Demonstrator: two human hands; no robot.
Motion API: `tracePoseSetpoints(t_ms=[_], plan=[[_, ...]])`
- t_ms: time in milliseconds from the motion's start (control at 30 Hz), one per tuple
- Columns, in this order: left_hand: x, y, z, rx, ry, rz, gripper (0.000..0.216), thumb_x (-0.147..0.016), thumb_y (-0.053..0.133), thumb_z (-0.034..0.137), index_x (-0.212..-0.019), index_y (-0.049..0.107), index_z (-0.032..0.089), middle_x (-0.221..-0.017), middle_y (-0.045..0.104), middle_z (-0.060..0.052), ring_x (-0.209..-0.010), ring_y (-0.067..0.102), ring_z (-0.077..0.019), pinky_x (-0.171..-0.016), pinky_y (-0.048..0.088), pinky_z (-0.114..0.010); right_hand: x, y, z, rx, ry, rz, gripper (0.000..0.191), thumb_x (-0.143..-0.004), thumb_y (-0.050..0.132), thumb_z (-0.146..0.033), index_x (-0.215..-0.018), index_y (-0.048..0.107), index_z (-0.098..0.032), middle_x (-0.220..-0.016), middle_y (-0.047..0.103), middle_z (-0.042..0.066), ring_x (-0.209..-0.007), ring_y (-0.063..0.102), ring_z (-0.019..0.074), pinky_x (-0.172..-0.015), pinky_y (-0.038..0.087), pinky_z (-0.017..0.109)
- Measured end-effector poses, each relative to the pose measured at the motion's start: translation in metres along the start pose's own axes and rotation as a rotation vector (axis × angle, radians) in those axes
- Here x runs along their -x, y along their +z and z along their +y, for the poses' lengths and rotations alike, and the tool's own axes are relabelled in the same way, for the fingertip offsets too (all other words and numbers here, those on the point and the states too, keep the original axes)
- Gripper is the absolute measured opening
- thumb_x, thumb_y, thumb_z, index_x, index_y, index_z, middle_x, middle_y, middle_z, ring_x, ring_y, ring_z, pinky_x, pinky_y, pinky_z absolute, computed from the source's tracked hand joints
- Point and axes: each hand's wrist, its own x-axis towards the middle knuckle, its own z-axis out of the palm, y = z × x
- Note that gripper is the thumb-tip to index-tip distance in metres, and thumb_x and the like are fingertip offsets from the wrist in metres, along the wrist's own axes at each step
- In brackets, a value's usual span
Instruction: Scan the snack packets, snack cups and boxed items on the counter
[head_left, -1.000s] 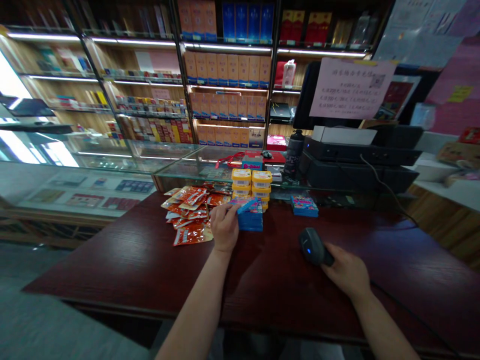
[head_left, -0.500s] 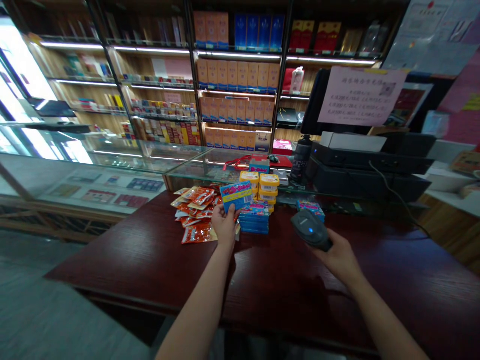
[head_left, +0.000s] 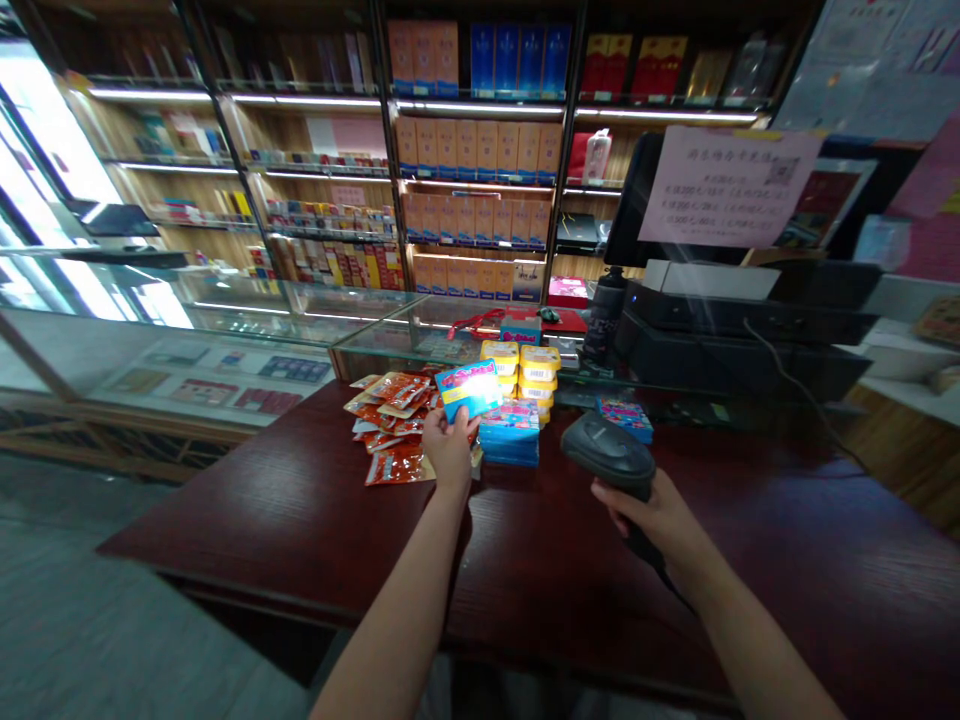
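Pinched in my left hand (head_left: 450, 447) is a flat blue packet (head_left: 469, 388) with pink lettering, its face lit by a bright glare. My right hand (head_left: 656, 520) grips a dark barcode scanner (head_left: 609, 450), its head angled left toward the packet. Behind and right of my left hand stands a stack of similar blue packets (head_left: 510, 442). Yellow-lidded tubs (head_left: 538, 372) are piled just behind that stack. Orange-red snack pouches (head_left: 397, 463) lie in a loose heap to the left. More blue packets (head_left: 626, 418) rest beyond the scanner.
A dark wooden counter (head_left: 315, 540) spans the foreground. Glass display cases (head_left: 277, 320) run behind it. On the right stand a monitor with a taped paper sign (head_left: 727, 185) and a black machine (head_left: 742, 340) with a cable. Shelves of boxes (head_left: 476, 147) line the back.
The scanner has tilted and shifted slightly left, showing more of its handle; its blue light no longer shows. A bright glare now covers the blue packet, which my left hand still holds.
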Motion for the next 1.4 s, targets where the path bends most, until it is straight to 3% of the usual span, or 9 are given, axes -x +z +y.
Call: tracePoseSetpoints(t_ms=[333,400,500,667,833,1033,1167,1300,1400], plan=[[0.002,-0.002,0.001,0.006,-0.002,-0.035,0.038,-0.067,0.074,0.039,-0.084,0.05,0.015,-0.082,0.066,-0.002,-0.071,0.068,-0.0138,-0.071,0.06,-0.032,0.002,-0.004,0.004,0.046,0.01,-0.055,0.031,-0.068,0.073,-0.043,-0.075,0.057,-0.018,-0.044,0.05,-0.007,-0.036,0.043,0.0098,-0.04,0.035,0.023],[0.002,-0.002,0.001,-0.006,0.003,-0.033,0.038,-0.067,0.074,0.04,-0.084,0.05,0.015,-0.083,0.066,-0.002,-0.071,0.068,-0.0138,-0.071,0.059,-0.032,0.001,-0.01,0.006,0.17,-0.074,-0.063,0.029,-0.07,0.071,-0.042,-0.08,0.061,-0.017,-0.055,0.061,-0.001,-0.047,0.056,0.0151,-0.047,0.043,0.027],[0.002,-0.002,0.002,-0.029,0.022,-0.037,0.037,-0.07,0.072,0.04,-0.086,0.05,0.016,-0.086,0.065,-0.003,-0.07,0.068,-0.0142,-0.069,0.059,-0.031,0.001,-0.023,0.012,0.468,-0.2,-0.038,0.031,-0.072,0.067,-0.037,-0.097,0.065,-0.017,-0.09,0.073,0.008,-0.084,0.067,0.0252,-0.071,0.05,0.032],[0.004,-0.001,0.006,-0.13,0.082,-0.06,0.034,-0.076,0.065,0.042,-0.091,0.046,0.018,-0.083,0.065,-0.001,-0.061,0.067,-0.0144,-0.06,0.056,-0.029,0.007,-0.052,0.037,1.13,-0.102,0.005,0.023,-0.073,0.06,-0.029,-0.095,0.065,-0.025,-0.082,0.074,0.003,-0.077,0.069,0.0266,-0.061,0.045,0.03],[0.014,0.006,0.012,-0.081,0.106,-0.192,0.036,-0.079,0.061,0.046,-0.094,0.039,0.022,-0.083,0.063,0.0,-0.06,0.067,-0.0151,-0.058,0.056,-0.03,0.015,-0.071,0.066,1.307,-0.262,0.029,0.03,-0.076,0.051,-0.019,-0.104,0.062,-0.02,-0.102,0.072,0.009,-0.085,0.068,0.0249,-0.07,0.047,0.032],[0.037,0.04,0.012,-0.193,0.039,-0.398,0.036,-0.073,0.068,0.039,-0.095,0.045,0.021,-0.088,0.063,-0.002,-0.066,0.066,-0.0162,-0.062,0.055,-0.032,0.018,-0.076,0.072,1.364,-0.254,0.02,0.03,-0.074,0.052,-0.016,-0.102,0.061,-0.021,-0.091,0.071,0.006,-0.079,0.066,0.0224,-0.068,0.044,0.029],[0.047,0.074,0.003,-0.452,0.266,-0.491,0.028,-0.068,0.072,0.026,-0.09,0.056,0.019,-0.083,0.062,-0.001,-0.074,0.062,-0.0175,-0.068,0.05,-0.03,0.016,-0.078,0.072,1.318,-0.239,0.055,0.029,-0.074,0.053,-0.017,-0.101,0.062,-0.021,-0.094,0.071,0.006,-0.081,0.066,0.0225,-0.069,0.044,0.029],[0.048,0.109,-0.011,-0.69,0.486,-0.712,0.01,-0.074,0.063,0.019,-0.084,0.06,0.02,-0.078,0.064,0.0,-0.074,0.059,-0.0166,-0.07,0.046,-0.028,0.014,-0.081,0.072,1.296,-0.217,0.089,0.029,-0.073,0.053,-0.018,-0.101,0.062,-0.021,-0.092,0.072,0.006,-0.079,0.067,0.0227,-0.067,0.043,0.029],[0.046,0.133,-0.023,-0.903,0.731,-0.857,0.011,-0.078,0.06,0.018,-0.088,0.062,0.021,-0.084,0.065,-0.002,-0.082,0.058,-0.0189,-0.074,0.045,-0.031,0.014,-0.082,0.072,1.287,-0.191,0.119,0.028,-0.073,0.053,-0.018,-0.099,0.062,-0.021,-0.093,0.072,0.006,-0.08,0.066,0.0227,-0.067,0.043,0.029]])
